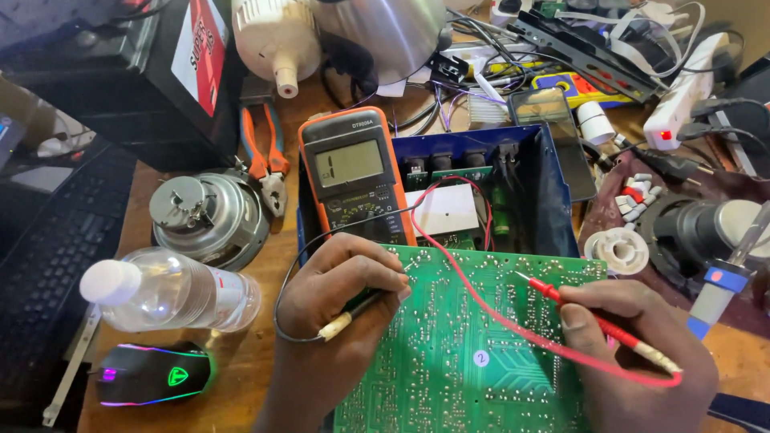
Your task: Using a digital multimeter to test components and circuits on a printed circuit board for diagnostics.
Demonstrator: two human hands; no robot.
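Cluttered from edge to edge, a brown wooden workbench is seen from above, its far side buried under tangled cables, a white power strip and a shiny steel vessel. Near the middle, a large green printed circuit board is laid solder side up, partly over an open blue metal enclosure. An orange-cased digital multimeter is propped against that enclosure, just behind the board.

The left hand is closed around a black test probe, whose tip is hidden at the board's left edge. The right hand is pinched narrowly on a red test probe, its metal point pressed to the board's upper right.

To the left, a clear plastic water bottle with a white cap is laid on its side, with a black computer mouse lit in colours below it and a round silver motor behind. Orange-handled pliers are placed beside the meter.
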